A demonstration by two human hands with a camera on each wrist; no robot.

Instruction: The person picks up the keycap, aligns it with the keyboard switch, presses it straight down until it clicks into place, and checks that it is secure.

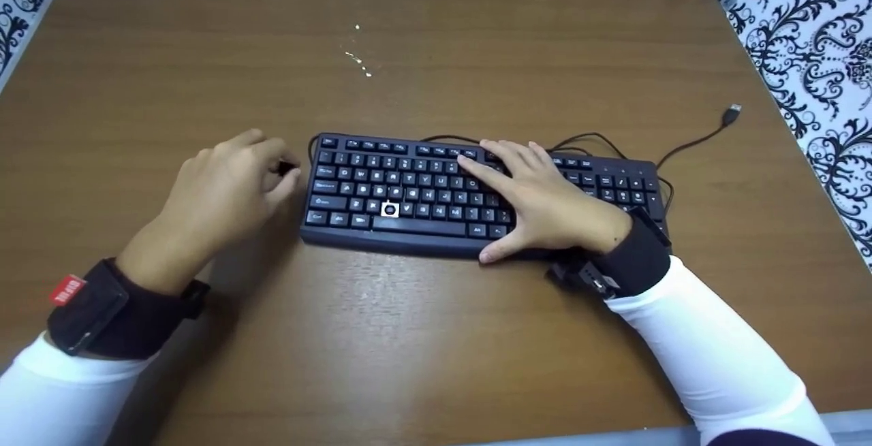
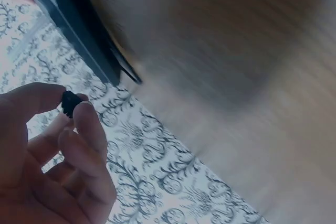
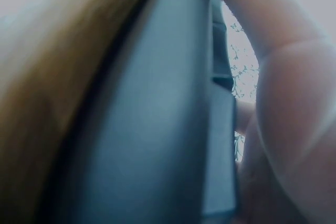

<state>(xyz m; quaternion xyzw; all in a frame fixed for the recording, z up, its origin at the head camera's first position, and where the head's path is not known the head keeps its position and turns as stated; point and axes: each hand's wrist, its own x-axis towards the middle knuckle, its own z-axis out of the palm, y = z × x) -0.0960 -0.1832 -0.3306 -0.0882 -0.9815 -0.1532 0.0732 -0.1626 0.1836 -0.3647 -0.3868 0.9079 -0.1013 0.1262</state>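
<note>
A black keyboard [image 1: 422, 245] lies across the middle of the table. In its lower letter row, one key position shows a white square with a dark round centre [image 1: 390, 210] instead of a keycap. Left of the keyboard, my left hand [image 1: 228, 187] pinches a small black keycap [image 2: 69, 103] between thumb and forefinger. My right hand [image 1: 535, 197] is spread over the keyboard's right half, hiding keys beneath it. Its thumb reaches the front edge, and two fingertips extend to the back edge. In the right wrist view, the thumb [image 3: 294, 77] is close beside the keyboard's front edge.
The keyboard's cable [image 1: 593, 136] loops behind it and ends in a USB plug [image 1: 732, 115] at the right. Small bright specks [image 1: 357, 61] show on the brown table [image 1: 511, 58]. Patterned black-and-white covering [image 1: 811, 58] lies beyond the table's edges.
</note>
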